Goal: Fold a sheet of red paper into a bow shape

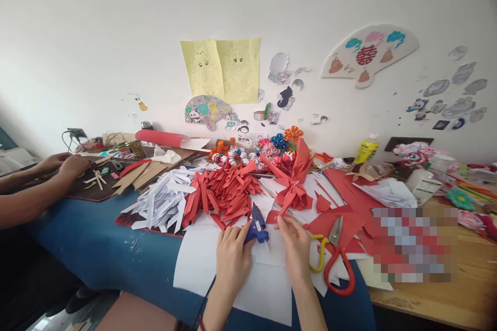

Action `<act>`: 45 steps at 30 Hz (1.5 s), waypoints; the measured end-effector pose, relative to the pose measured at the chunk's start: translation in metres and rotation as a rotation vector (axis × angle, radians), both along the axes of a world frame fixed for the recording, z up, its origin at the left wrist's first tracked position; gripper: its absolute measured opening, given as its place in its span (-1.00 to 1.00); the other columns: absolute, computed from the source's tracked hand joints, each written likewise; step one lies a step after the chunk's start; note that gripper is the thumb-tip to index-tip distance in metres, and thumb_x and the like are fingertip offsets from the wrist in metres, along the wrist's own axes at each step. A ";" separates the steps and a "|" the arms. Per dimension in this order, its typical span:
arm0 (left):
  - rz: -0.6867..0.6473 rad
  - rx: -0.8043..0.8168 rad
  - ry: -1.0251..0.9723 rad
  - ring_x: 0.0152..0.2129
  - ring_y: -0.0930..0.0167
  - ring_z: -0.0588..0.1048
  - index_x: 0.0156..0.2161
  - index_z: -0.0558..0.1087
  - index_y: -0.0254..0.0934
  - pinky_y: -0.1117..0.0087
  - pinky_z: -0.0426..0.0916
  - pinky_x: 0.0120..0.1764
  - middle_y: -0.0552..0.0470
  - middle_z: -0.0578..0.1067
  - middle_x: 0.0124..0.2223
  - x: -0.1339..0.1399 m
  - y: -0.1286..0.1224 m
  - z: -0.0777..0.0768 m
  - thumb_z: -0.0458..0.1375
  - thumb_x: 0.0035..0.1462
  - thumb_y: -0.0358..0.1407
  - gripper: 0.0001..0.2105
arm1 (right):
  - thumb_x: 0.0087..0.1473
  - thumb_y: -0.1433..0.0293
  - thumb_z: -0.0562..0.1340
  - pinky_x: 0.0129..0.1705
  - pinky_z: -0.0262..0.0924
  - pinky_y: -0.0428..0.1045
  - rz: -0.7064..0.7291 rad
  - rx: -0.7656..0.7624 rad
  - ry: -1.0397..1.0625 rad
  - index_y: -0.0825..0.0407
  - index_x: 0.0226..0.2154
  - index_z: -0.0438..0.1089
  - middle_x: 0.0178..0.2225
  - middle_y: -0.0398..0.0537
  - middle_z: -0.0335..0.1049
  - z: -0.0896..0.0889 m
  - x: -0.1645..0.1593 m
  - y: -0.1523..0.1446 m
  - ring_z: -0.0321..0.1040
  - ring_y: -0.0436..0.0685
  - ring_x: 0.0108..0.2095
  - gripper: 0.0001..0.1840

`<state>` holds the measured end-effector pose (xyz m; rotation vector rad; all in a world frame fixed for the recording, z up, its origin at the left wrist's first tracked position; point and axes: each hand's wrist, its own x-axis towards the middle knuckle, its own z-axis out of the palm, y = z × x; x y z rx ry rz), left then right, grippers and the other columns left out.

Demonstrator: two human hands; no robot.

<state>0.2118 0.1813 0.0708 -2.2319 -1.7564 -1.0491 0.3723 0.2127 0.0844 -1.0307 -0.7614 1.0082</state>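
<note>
My left hand (234,252) is closed around the handle of a blue hot glue gun (258,225), its nozzle pointing away from me. Between the fingertips of my right hand (297,244) is a small piece of red paper (273,216). Both hands are above white paper sheets (205,261) on a blue table cover. A red folded-paper form (294,194) lies just beyond them. Further off is a heap of red folded paper strips (229,191), with a heap of white ones (163,199) to its left. Scissors (334,238) with one red and one yellow handle rest beside my right hand.
At the far left, another person's hands (73,166) work over a dark mat. A red paper roll (161,138), beaded flowers (293,135) and a yellow bottle (366,150) line the wall. Red sheets (345,191) and a pixelated patch lie to the right.
</note>
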 end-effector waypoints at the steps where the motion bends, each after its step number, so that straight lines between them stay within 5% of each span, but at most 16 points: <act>1: 0.006 -0.008 0.036 -0.24 0.20 0.47 0.13 0.45 -0.24 0.18 0.36 -0.20 -0.06 0.54 -0.21 0.001 0.001 0.002 0.18 0.24 -0.41 -0.65 | -0.11 0.10 0.47 -0.24 0.33 0.01 -0.011 0.008 -0.007 0.06 -0.38 0.56 -0.42 -0.04 0.52 -0.001 0.000 -0.002 0.42 0.14 -0.35 -0.62; 9: -0.016 -0.126 0.223 -0.14 0.22 0.46 0.20 0.40 -0.09 0.16 0.31 -0.11 -0.04 0.52 -0.09 -0.008 0.001 0.011 0.17 0.30 -0.31 -0.63 | -0.09 0.08 0.45 -0.26 0.34 0.01 -0.022 0.030 -0.032 0.06 -0.42 0.54 -0.43 -0.04 0.50 -0.006 0.001 -0.006 0.41 0.15 -0.34 -0.63; 34: 0.106 0.018 0.324 -0.14 0.20 0.48 0.12 0.43 -0.18 0.12 0.19 -0.05 -0.03 0.56 -0.08 -0.005 -0.008 0.005 0.22 0.26 -0.31 -0.67 | 0.06 0.07 0.35 -0.22 0.31 0.05 0.023 0.036 -0.280 0.05 -0.36 0.55 -0.37 0.02 0.54 -0.015 0.002 -0.007 0.44 0.21 -0.31 -0.64; 45: 0.137 0.100 0.337 -0.11 0.18 0.49 0.13 0.42 -0.21 0.12 0.18 -0.02 -0.10 0.56 -0.02 -0.004 -0.011 0.008 0.16 0.31 -0.27 -0.69 | 0.09 0.12 0.34 -0.25 0.30 0.04 -0.019 0.137 -0.315 0.04 -0.38 0.53 -0.41 -0.03 0.51 -0.003 -0.002 -0.018 0.43 0.17 -0.36 -0.70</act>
